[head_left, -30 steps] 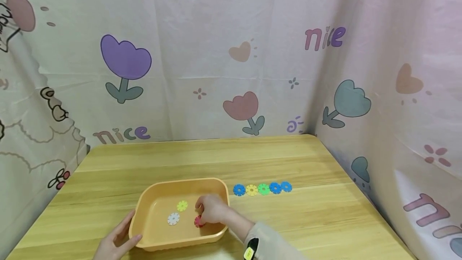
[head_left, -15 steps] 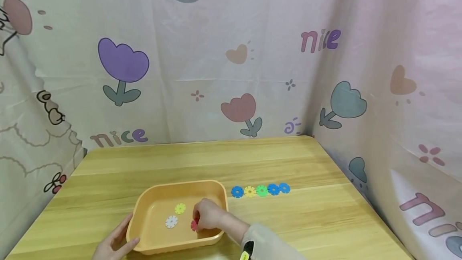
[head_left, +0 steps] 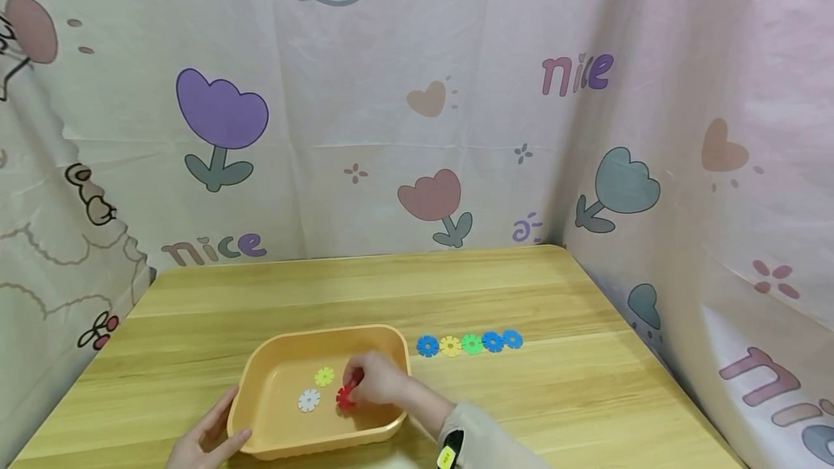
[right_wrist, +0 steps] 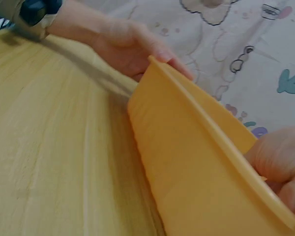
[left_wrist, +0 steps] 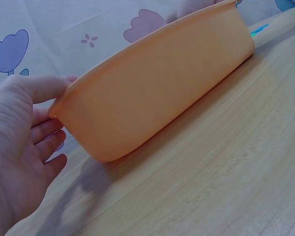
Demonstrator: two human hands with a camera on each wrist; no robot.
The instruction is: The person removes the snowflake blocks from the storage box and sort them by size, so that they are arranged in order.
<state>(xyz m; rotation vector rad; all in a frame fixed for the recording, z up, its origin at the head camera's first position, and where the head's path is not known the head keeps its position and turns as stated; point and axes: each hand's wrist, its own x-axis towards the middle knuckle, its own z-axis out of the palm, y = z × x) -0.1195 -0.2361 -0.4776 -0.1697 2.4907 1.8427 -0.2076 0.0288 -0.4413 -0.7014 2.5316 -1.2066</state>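
An orange-yellow plastic basin [head_left: 276,422] stands on the wooden table. My left hand [head_left: 207,436] grips its left end, the thumb at the rim and the other fingers against the outside, as the left wrist view shows on the basin wall [left_wrist: 157,93]. Inside the basin my right hand [head_left: 379,379] pinches a red flower-shaped snowflake disc [head_left: 343,399], held tilted above the floor. A white snowflake disc [head_left: 309,401] and a yellow-green snowflake disc [head_left: 324,376] lie flat to its left. In the right wrist view the basin wall hides most of my right hand [right_wrist: 280,157].
Right of the basin, a row of several snowflake discs lies on the table [head_left: 554,382]: a blue disc [head_left: 427,346], a yellow disc [head_left: 450,346], a green disc [head_left: 472,344] and further blue ones. A printed curtain [head_left: 352,114] hangs behind and along both sides.
My right hand has picked the red disc up from the basin floor and brought it slightly left, turning it more into view. The left hand stays at the basin; the head view has shifted slightly.
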